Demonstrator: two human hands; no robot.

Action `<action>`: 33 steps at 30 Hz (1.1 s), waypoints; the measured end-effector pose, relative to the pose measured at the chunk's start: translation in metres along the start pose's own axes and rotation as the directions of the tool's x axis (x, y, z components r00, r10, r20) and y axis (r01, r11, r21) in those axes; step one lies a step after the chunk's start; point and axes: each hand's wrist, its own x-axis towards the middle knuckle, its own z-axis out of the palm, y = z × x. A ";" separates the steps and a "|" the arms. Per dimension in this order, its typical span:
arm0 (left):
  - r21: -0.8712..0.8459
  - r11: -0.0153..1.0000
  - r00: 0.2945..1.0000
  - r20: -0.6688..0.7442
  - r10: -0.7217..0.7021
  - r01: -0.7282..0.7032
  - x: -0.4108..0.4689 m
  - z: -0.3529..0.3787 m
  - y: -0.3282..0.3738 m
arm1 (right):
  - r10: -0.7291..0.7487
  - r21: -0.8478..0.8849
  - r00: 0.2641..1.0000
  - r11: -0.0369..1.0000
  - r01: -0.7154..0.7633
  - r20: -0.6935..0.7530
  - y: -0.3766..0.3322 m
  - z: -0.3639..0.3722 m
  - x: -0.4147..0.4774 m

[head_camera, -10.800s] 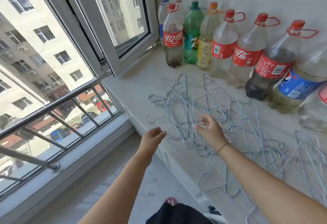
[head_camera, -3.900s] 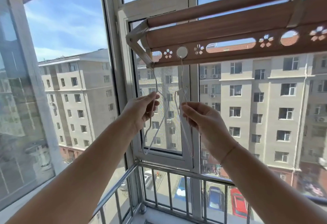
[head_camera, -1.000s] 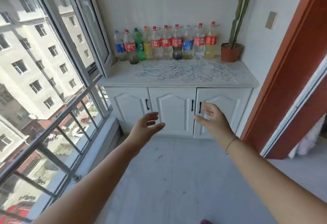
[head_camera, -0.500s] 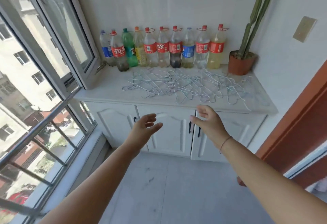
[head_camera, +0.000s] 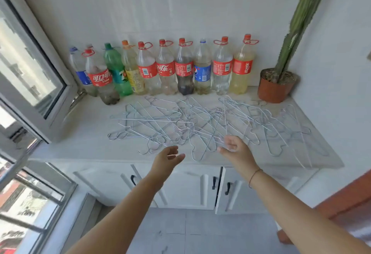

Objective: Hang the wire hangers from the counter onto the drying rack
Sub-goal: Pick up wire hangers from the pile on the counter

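Wire hangers (head_camera: 200,121) are found tangled on the desk (head_camera: 90,137), backed by a bottle row (head_camera: 166,69) and a potted cactus (head_camera: 275,87). Left hand (head_camera: 167,156) is held spread at the front edge. Right hand (head_camera: 233,148) fingers (head_camera: 228,140) are curled loosely above the pile, apparently gripping nothing.

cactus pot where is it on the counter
In the head view, the cactus pot stands at the back right corner of the counter, just right of the yellow-liquid bottle ending the row.

silver hangers (head_camera: 200,125), white counter (head_camera: 90,141), red-labelled bottles (head_camera: 166,69)
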 end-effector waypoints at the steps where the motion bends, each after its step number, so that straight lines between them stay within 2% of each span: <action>1: 0.012 1.000 1.000 0.006 -0.013 0.013 0.015 0.001 0.001 | 0.020 -0.006 1.000 1.000 -0.020 0.003 0.003 0.004 0.013; 9: -0.013 0.990 0.989 0.030 -0.143 0.144 0.116 0.028 -0.007 | 0.146 -0.006 0.988 0.989 -0.146 0.048 0.029 0.029 0.105; 15: -0.048 0.953 0.954 -0.002 -0.301 0.301 0.168 0.050 -0.024 | 0.234 -0.047 0.961 0.972 -0.229 0.148 0.056 0.034 0.162; 21: -0.284 0.857 0.894 0.001 -0.448 0.430 0.204 0.066 -0.018 | 0.295 -0.075 0.932 0.955 -0.285 0.212 0.072 0.030 0.204; 23: -0.339 0.834 0.893 0.041 -0.449 0.435 0.210 0.070 -0.010 | 0.289 -0.061 0.943 0.957 -0.282 0.163 0.075 0.023 0.214; 26: -0.321 0.852 0.908 0.079 -0.411 0.414 0.217 0.079 0.002 | 0.278 -0.044 0.959 0.959 -0.280 -0.050 0.081 0.005 0.228; 30: -0.333 0.870 0.932 0.115 -0.344 0.363 0.223 0.087 0.024 | 0.295 -0.028 0.902 0.947 -0.319 -0.316 0.096 -0.031 0.241; 33: -0.340 0.887 0.948 0.167 -0.269 0.312 0.224 0.093 0.040 | 0.278 -0.053 0.869 0.944 -0.326 -0.410 0.110 -0.058 0.249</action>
